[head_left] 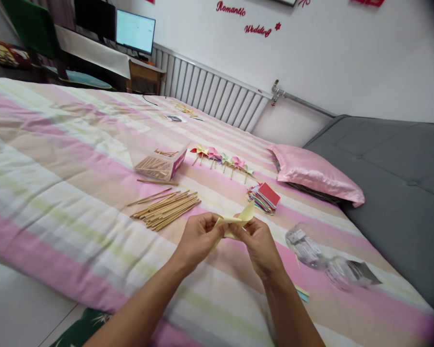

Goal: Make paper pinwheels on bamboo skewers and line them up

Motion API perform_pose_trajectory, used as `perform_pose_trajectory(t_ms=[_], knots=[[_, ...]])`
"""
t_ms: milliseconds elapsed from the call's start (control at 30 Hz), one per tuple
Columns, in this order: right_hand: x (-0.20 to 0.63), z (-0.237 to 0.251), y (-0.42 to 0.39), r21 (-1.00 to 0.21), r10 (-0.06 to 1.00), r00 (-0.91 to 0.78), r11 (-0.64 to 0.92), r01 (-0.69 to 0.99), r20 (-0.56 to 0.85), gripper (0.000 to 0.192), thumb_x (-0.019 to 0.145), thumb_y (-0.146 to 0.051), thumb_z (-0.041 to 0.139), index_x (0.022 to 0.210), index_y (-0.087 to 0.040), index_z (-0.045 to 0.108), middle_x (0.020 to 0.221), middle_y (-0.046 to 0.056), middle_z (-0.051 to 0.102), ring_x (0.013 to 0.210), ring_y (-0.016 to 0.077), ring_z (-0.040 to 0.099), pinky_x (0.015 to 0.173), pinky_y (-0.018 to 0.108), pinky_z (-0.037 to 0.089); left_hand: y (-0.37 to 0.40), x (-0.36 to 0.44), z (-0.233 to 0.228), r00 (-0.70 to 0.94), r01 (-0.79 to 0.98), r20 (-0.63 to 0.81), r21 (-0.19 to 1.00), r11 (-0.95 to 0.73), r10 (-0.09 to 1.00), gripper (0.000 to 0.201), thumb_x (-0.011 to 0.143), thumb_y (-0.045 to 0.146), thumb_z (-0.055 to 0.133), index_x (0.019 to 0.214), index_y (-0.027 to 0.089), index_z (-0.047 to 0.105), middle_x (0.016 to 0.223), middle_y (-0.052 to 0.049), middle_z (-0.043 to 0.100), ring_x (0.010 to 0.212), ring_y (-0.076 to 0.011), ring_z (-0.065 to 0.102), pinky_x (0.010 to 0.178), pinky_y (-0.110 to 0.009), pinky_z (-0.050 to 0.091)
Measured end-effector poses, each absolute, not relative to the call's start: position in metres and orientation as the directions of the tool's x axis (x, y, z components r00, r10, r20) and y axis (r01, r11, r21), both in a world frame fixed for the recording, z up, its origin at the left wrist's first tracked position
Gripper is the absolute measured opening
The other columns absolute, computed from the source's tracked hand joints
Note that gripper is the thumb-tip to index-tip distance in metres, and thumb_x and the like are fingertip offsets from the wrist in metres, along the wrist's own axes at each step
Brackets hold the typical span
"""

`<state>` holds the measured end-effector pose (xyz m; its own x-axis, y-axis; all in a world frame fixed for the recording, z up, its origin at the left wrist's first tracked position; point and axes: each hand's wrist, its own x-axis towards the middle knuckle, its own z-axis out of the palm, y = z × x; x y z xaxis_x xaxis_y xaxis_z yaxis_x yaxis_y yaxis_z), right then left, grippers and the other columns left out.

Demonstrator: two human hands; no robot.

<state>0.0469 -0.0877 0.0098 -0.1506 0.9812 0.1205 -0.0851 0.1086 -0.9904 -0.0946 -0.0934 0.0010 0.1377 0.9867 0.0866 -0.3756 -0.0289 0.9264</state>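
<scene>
Between my two hands, above the bed, is a pale yellow paper pinwheel (246,214) with folded, curled corners. My left hand (200,236) pinches its left side between thumb and fingers. On the other side my right hand (258,241) grips it, the thumb pressed near the middle. Whether a pin sits in the paper's centre cannot be made out. Just left of my hands lies a pile of thin wooden sticks (168,209). Past my right hand is a stack of coloured paper squares (264,196), red on top. A row of finished paper pinwheels on sticks (226,161) lies farther back.
A clear plastic box (159,156) holds more sticks. Clear plastic packaging (305,248) with small contents lies at the right, near pink paper sheets (291,262). A pink pillow (316,173) rests by the grey headboard (394,173). The striped bedspread (94,193) is wrinkled.
</scene>
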Motion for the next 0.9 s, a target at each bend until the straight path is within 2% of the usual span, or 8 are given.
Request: perform_pose_trajectory(t_ms=[100,300,567,767,900], knots=[[0.046,0.007,-0.088,-0.991,0.984,-0.121,0.123,-0.047,0.128,0.019,0.071,-0.028,0.07,0.088,-0.02,0.068,0.09,0.004,0.07,0.085,0.0196,0.06,0.079,0.032,0.046,-0.093,-0.096,0.004,0.152,-0.358,0.055,0.934,0.003,0.987,0.021,0.066,0.032,0.07,0.069,0.011,0.065,0.063,-0.002,0.063,0.057,-0.0099,0.053,0.054,-0.02,0.039],[0.044,0.004,-0.088,-0.995,0.99,-0.115,0.068,-0.066,0.075,0.019,0.069,-0.025,0.07,0.087,-0.019,0.069,0.086,0.004,0.071,0.081,0.0199,0.063,0.077,0.031,0.046,-0.091,-0.097,0.003,0.173,-0.304,-0.038,0.949,0.09,0.984,0.015,0.063,0.024,0.07,0.068,0.011,0.065,0.062,-0.001,0.062,0.054,-0.0083,0.052,0.051,-0.018,0.035],[0.045,0.015,-0.088,-0.977,0.958,-0.282,-0.101,-0.188,-0.045,0.031,0.072,-0.035,0.068,0.096,-0.017,0.069,0.092,0.008,0.071,0.087,0.0238,0.065,0.077,0.034,0.048,-0.089,-0.104,0.0,0.162,-0.343,-0.145,0.919,0.193,0.976,0.021,0.063,0.03,0.07,0.068,0.01,0.063,0.057,0.0,0.059,0.049,-0.0083,0.049,0.05,-0.02,0.035],[0.044,0.006,-0.083,-0.988,0.971,-0.239,-0.058,-0.144,-0.023,0.031,0.061,-0.033,0.077,0.086,-0.017,0.07,0.088,0.006,0.072,0.085,0.0241,0.065,0.081,0.037,0.046,-0.09,-0.1,0.004,0.128,-0.175,-0.083,0.979,0.105,0.988,0.016,0.062,0.027,0.068,0.062,0.012,0.062,0.053,0.001,0.057,0.05,-0.009,0.049,0.048,-0.019,0.032],[0.046,0.003,-0.079,-0.991,0.976,-0.217,-0.062,-0.119,-0.035,0.032,0.06,-0.034,0.077,0.086,-0.017,0.07,0.088,0.005,0.072,0.086,0.0239,0.064,0.082,0.037,0.045,-0.089,-0.102,0.006,0.138,-0.173,-0.062,0.981,0.086,0.988,0.022,0.062,0.033,0.07,0.066,0.012,0.065,0.061,-0.002,0.062,0.055,-0.0114,0.053,0.05,-0.02,0.035]])
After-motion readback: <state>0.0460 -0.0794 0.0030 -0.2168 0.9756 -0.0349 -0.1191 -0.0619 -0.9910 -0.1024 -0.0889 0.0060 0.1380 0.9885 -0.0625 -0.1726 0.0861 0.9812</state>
